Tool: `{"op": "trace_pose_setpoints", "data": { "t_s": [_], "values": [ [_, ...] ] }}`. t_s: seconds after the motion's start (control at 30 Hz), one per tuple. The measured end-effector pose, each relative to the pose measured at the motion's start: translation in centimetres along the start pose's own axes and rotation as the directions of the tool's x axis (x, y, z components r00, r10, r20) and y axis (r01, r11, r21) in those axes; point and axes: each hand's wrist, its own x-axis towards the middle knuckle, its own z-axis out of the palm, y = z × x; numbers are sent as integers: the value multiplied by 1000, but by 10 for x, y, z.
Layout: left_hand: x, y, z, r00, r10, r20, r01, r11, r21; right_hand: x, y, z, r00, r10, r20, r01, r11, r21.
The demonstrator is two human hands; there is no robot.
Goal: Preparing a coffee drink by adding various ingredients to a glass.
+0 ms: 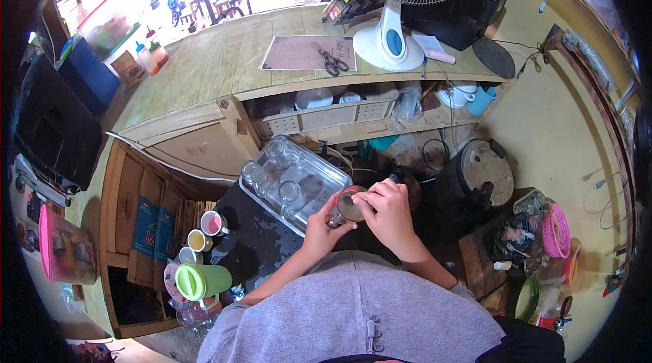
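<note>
My left hand point(325, 225) is wrapped around a clear glass mug point(350, 209) with a reddish rim, held in front of my body. My right hand point(387, 212) is at the mug's far-right rim, its fingers bent over the opening; whether they pinch something small is hidden. Just beyond my left hand lies a metal tray point(326, 168), wet-looking inside. Several clear glass mugs stand in its left half, among them a glass mug point(291, 197) close to the near edge. The tray rests on a dark, wet surface point(239, 228).
On the left stand several cups point(211, 223) and a light-green lidded pitcher point(201, 282). Ahead, a wooden counter point(214, 62) carries scissors point(333, 62), a printed sheet point(300, 52) and a fan point(395, 42). A dark lidded container point(484, 174) and a pink basket point(556, 230) are on the right.
</note>
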Motion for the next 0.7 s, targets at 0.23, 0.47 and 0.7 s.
{"op": "trace_pose_setpoints", "data": {
  "t_s": [0.23, 0.47, 0.7],
  "values": [
    [0, -6, 1, 999, 29, -17, -29, 999, -42, 5, -5, 0, 998, 19, -54, -22, 998, -56],
    [0, -2, -1, 1000, -5, -3, 5, 1000, -30, 4, -1, 2, 998, 39, -41, -40, 999, -9],
    [-1, 4, -2, 1000, -11, 12, 12, 1000, -10, 0, 3, 4, 997, 70, 20, -71, 997, 28]
  ]
}}
